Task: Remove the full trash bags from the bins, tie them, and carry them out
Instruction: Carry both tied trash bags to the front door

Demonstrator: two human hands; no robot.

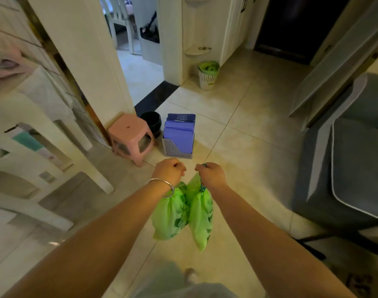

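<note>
Two arms reach out over the tiled floor (244, 134). The left hand (169, 172) is curled into a fist at the top of a green trash bag (169, 214), and the bag hangs down from it. A silver bracelet (163, 187) sits on that wrist. The right hand (211, 174) is curled tight too. It grips the blue string at the neck of a second green trash bag (201, 220), which hangs below it. The two bags hang side by side in the air and touch each other. Both are puffy and full, and their tops are pulled closed. The two hands are close together but do not touch.

Just beyond the hands, on the floor, stands a gray holder with little holes (177, 147). It has purple folders (179, 134) standing in it. To its left is a pink stool (131, 136), next to a small black bin (151, 121). Farther away, by a white wall, stands a white bin (208, 75) with a green bag lining it. On the right is a gray chair (345, 168) with a cushion. On the left are white shelves, but they are blurry. Far off through the open doorway on the left a white chair (119, 22) stands in another room.
</note>
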